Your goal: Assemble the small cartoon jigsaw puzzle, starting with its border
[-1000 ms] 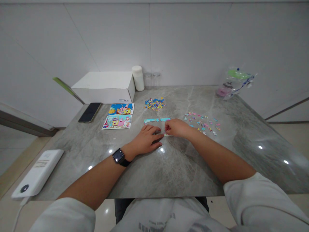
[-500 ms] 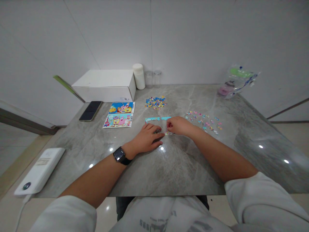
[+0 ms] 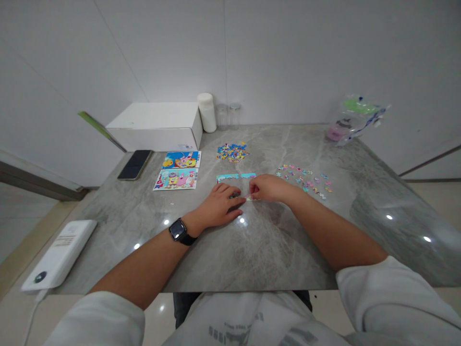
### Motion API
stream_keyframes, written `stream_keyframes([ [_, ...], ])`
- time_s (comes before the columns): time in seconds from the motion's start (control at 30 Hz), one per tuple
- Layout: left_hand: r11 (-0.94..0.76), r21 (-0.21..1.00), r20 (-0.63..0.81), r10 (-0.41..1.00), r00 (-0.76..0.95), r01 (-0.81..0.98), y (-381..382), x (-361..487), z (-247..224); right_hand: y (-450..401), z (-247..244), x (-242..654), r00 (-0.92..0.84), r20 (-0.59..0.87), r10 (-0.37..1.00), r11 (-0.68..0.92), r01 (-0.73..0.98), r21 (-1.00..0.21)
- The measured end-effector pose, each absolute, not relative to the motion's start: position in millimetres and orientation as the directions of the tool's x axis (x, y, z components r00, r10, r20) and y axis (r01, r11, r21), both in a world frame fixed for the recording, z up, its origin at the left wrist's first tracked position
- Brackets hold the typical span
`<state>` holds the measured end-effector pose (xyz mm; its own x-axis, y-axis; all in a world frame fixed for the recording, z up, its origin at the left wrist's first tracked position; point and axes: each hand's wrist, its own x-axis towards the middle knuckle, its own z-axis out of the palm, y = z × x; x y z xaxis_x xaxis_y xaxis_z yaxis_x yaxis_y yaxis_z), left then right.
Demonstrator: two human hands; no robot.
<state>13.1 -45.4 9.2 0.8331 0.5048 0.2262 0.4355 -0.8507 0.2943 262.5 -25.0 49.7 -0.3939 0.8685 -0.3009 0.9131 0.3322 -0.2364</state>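
Note:
A partly joined jigsaw puzzle [image 3: 227,178] lies at the table's middle, its light-blue upper strip showing and much of the rest under my hands. My left hand [image 3: 221,204], with a black watch on its wrist, rests flat with fingers stretched at the puzzle's lower left. Over the puzzle's right part, my right hand [image 3: 265,188] is closed in a pinch on a small puzzle piece [image 3: 251,196], mostly hidden by the fingertips. Loose pastel puzzle pieces [image 3: 309,184] are scattered right of that hand. Two printed picture cards [image 3: 176,179] lie to the left.
A pile of blue and yellow puzzle pieces [image 3: 232,152] lies farther back. Along the wall stand a white box [image 3: 154,122], a white bottle [image 3: 206,113] and two clear jars [image 3: 234,117]. A phone [image 3: 135,165], a white power bank [image 3: 59,254] and a plastic bag [image 3: 355,120] sit near the edges.
My right hand's fingertips have shifted very slightly at the puzzle's lower right edge. My left hand stays where it was.

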Motion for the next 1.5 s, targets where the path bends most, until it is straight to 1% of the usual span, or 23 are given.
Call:
stream_keyframes([
  [0.13,-0.863,0.259,0.219,0.491,0.844,0.435,-45,13,10,-24,48,260,-0.390,-0.320,0.864,0.337,0.918,-0.209],
  [0.33,-0.867,0.236,0.218,0.487,0.846,0.439,-45,13,10,-23,45,259,-0.390,-0.308,0.868,0.340,0.918,-0.205],
  [0.53,-0.872,0.222,0.223,0.481,0.848,0.436,-45,13,9,-20,62,269,-0.348,-0.273,0.897,0.300,0.932,-0.203],
  [0.7,-0.868,0.233,0.221,0.486,0.845,0.438,-46,14,10,-22,68,276,-0.325,-0.326,0.888,0.282,0.944,-0.172],
  [0.8,-0.866,0.235,0.217,0.489,0.845,0.441,-46,14,11,-21,61,278,-0.334,-0.365,0.869,0.298,0.942,-0.153],
  [1.0,-0.863,0.246,0.219,0.494,0.842,0.442,-46,15,11,-17,47,279,-0.345,-0.384,0.857,0.328,0.938,-0.112],
  [1.33,-0.864,0.256,0.223,0.490,0.843,0.434,-45,15,8,-14,46,282,-0.346,-0.402,0.848,0.323,0.938,-0.127],
  [1.5,-0.852,0.294,0.223,0.501,0.836,0.433,-44,15,8,-13,46,281,-0.344,-0.410,0.845,0.320,0.939,-0.129],
])
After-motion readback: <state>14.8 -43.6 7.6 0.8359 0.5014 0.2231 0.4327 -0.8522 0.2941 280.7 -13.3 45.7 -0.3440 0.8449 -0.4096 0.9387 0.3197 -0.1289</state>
